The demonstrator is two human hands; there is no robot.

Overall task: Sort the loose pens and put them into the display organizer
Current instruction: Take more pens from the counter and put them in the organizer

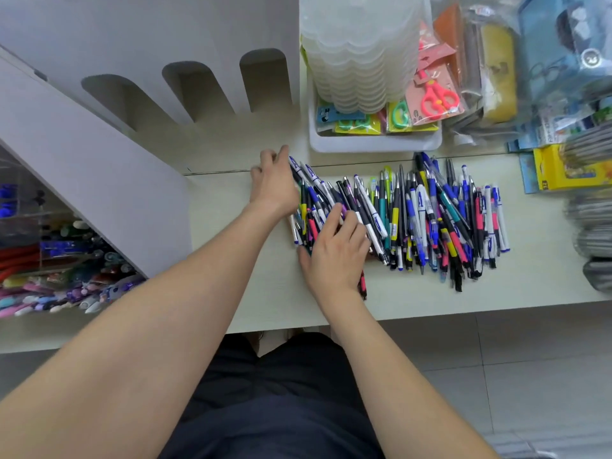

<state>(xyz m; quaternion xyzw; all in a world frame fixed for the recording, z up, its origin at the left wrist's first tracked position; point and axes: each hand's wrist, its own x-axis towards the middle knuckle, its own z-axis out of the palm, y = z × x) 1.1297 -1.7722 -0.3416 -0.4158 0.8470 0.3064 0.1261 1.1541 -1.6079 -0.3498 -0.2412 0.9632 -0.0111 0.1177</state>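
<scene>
A wide heap of loose pens [427, 220] in blue, black, white, yellow and pink lies on the pale table [231, 260]. My left hand [273, 183] rests against the heap's left upper edge, its fingers on the pen tips there. My right hand [334, 250] lies on the heap's left lower part with fingers curled over several pens. The grey display organizer [142, 104], with three arched slots, stands at the back left. Its clear side compartments [59, 253] hold several sorted pens.
A white tray [374, 142] with packaged scissors and stacked clear containers [361, 51] stands behind the heap. Packaged stationery and a yellow box [563, 167] crowd the right side. The table's front edge runs just below the pens, with tiled floor beyond.
</scene>
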